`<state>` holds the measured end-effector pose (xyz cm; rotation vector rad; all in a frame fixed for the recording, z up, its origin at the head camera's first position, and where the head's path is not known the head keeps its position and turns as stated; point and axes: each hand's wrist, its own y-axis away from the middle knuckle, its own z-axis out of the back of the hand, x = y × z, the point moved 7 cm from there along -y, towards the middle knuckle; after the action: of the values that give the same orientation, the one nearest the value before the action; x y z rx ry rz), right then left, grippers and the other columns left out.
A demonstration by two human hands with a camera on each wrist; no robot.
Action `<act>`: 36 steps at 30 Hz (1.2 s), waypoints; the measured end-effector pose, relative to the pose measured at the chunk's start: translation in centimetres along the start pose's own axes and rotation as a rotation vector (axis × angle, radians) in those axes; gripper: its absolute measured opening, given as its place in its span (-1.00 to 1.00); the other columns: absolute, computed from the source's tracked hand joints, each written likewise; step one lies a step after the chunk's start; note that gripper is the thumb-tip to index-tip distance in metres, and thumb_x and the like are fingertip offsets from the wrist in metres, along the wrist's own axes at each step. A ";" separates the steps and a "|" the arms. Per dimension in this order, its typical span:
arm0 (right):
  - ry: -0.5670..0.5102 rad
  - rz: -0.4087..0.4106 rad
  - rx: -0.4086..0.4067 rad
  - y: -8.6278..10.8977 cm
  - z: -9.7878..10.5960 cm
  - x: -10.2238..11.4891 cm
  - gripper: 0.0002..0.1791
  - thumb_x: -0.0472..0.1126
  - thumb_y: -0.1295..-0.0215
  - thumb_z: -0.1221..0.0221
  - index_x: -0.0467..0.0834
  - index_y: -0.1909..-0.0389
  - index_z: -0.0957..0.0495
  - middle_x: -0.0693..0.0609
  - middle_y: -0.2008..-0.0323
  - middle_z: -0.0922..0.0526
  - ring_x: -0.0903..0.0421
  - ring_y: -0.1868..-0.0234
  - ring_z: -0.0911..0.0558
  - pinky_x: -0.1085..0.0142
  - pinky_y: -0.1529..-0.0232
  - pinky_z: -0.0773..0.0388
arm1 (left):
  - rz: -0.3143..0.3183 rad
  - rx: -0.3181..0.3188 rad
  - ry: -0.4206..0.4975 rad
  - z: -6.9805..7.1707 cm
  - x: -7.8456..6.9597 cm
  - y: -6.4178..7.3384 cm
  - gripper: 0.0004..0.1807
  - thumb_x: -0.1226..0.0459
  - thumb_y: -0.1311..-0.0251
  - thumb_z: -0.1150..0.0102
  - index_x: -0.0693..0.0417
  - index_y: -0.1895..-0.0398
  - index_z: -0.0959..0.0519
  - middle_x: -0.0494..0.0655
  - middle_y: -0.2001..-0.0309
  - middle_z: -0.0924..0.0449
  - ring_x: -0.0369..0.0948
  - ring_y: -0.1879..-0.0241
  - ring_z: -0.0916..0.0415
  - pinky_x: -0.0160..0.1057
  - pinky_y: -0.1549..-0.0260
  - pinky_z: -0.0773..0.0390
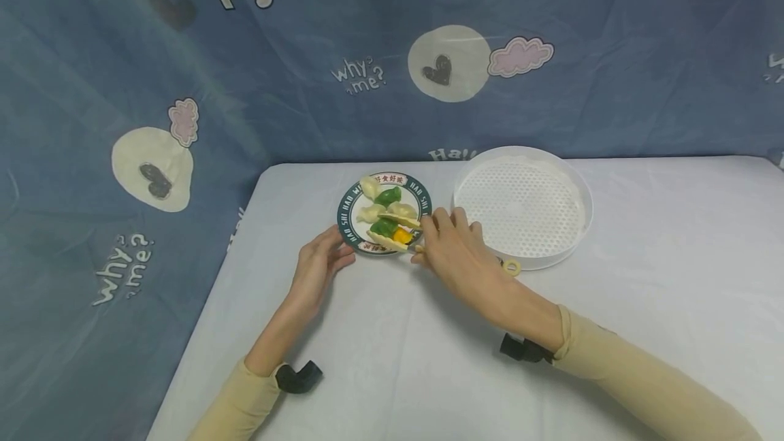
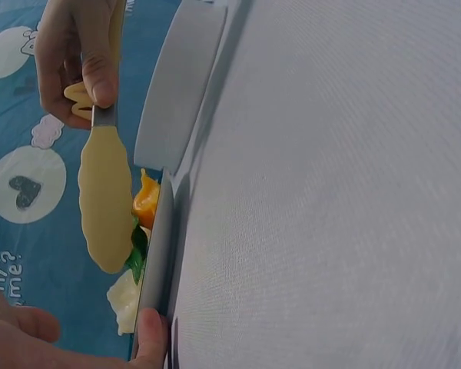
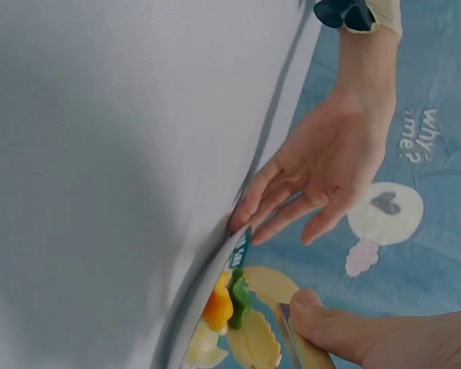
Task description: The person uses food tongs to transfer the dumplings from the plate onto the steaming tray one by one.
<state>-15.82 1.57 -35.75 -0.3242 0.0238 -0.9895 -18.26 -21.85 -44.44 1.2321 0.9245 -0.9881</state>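
Note:
A round plate (image 1: 348,213) with a green lettered rim holds several toy dumplings in cream, green and orange. My right hand (image 1: 459,257) grips a pair of pale yellow tongs (image 2: 106,200) with scalloped heads and metal arms. Those heads are spread apart over the plate's front, with a green dumpling (image 1: 384,226) and an orange dumpling (image 1: 402,235) between them; whether they touch either is unclear. At the plate's left front edge, my left hand (image 1: 315,267) touches the rim with mostly straight fingers (image 3: 273,211).
A white round tray (image 1: 584,223) with a perforated base stands right of the plate, partly behind my right hand. The ring end (image 1: 511,267) of the tongs shows near its front rim. A white cloth covers the table (image 1: 392,373); a blue printed curtain (image 1: 343,19) hangs behind.

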 end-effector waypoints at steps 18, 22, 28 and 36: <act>-0.011 -0.027 0.024 0.3 0.6 -0.3 -0.45 0.12 -0.47 -0.34 -0.29 -0.07 -0.51 -0.16 0.13 -0.59 -0.10 0.20 -0.43 0.21 0.40 -0.40 | -0.017 -0.001 0.002 0.1 0.2 0.0 -0.36 0.11 -0.72 0.23 0.30 -0.67 -0.16 0.18 -0.56 -0.33 -0.05 -0.28 -0.52 -0.41 -0.24 -0.77; -0.008 -0.032 0.017 0.7 1.0 -0.6 -0.44 0.12 -0.47 -0.34 -0.30 -0.08 -0.50 -0.16 0.11 -0.60 -0.10 0.21 -0.43 0.22 0.40 -0.38 | -0.020 -0.005 0.013 0.2 0.3 0.0 -0.35 0.11 -0.72 0.22 0.31 -0.67 -0.16 0.18 -0.57 -0.33 -0.04 -0.29 -0.52 -0.40 -0.23 -0.78; -0.027 -0.075 0.040 1.6 1.7 -1.6 -0.46 0.11 -0.46 -0.34 -0.29 -0.06 -0.49 -0.15 0.13 -0.57 -0.11 0.18 -0.42 0.21 0.38 -0.39 | -0.023 -0.008 0.000 0.1 0.4 0.1 -0.35 0.10 -0.72 0.22 0.29 -0.68 -0.15 0.17 -0.56 -0.33 -0.03 -0.31 -0.52 -0.39 -0.26 -0.77; -0.011 -0.125 0.019 3.1 3.5 -3.8 -0.42 0.09 -0.47 -0.35 -0.33 -0.11 -0.46 -0.21 0.05 -0.58 -0.15 0.15 -0.43 0.22 0.41 -0.33 | -0.020 -0.007 -0.009 0.1 0.5 0.1 -0.34 0.09 -0.72 0.22 0.27 -0.69 -0.14 0.17 -0.53 -0.36 -0.03 -0.32 -0.51 -0.38 -0.28 -0.76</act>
<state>-14.80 7.17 -33.81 -0.3168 -0.0154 -1.1112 -18.04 -21.99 -44.83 1.2141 0.9340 -1.0043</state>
